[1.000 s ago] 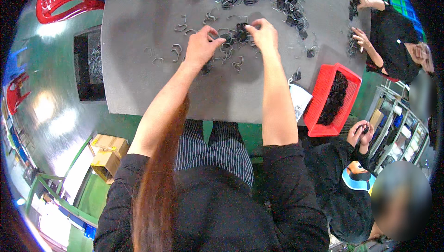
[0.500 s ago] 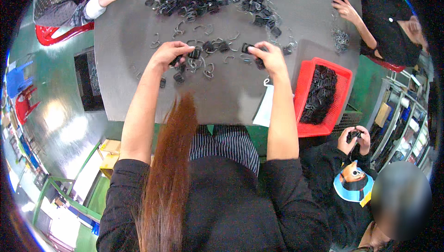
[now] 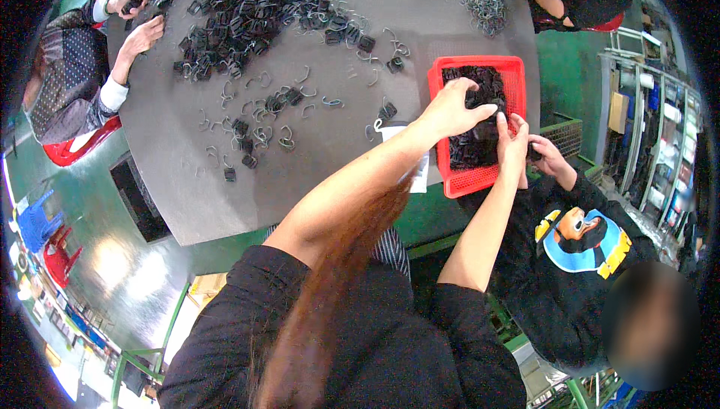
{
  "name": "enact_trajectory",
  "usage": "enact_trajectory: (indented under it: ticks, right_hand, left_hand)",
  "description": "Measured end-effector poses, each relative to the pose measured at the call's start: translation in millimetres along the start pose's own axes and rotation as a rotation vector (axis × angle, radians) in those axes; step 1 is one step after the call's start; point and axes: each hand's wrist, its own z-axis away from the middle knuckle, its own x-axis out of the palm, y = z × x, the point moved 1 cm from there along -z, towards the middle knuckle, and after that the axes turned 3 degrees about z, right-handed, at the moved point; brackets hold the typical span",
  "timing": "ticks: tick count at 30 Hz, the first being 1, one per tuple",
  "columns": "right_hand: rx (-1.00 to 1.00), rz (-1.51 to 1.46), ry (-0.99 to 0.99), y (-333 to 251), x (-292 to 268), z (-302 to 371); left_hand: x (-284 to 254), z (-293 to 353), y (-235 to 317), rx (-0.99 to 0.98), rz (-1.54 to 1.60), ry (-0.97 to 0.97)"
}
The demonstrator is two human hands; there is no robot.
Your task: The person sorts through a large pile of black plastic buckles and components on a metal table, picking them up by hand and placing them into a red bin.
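Note:
My left hand [image 3: 454, 112] reaches across over the red plastic basket [image 3: 512, 65], its thumb and fingers apart above the small black plastic pieces [image 3: 472, 146] that fill it. Close beside it, at the basket's right side, is my right hand [image 3: 512, 143], with fingers stretched toward the same pieces. I see nothing gripped in either hand, though the black pieces below make small items hard to pick out. On the table to the left lie loose black pieces [image 3: 241, 128] and bent metal wire hooks [image 3: 286, 139].
A large heap of black pieces [image 3: 232, 11] covers the far table [image 3: 337, 184]. A pile of metal wire hooks [image 3: 485, 13] lies far right. Co-workers sit left and far right. Another person's hand [image 3: 550, 155] holds a black piece beside the basket. A white mask [image 3: 420, 172] is by my left forearm.
Both hands have moved right, from the loose pieces on the table to over the basket. The black pieces they held no longer show in them. My view has turned right.

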Motion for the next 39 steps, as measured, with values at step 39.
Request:
enact_trajectory:
  ticks: [39]
  right_hand:
    - [-0.395,-0.284,-0.99,-212,254,278]
  left_hand:
    - [-431,311,-116,-0.357,0.261,0.202]
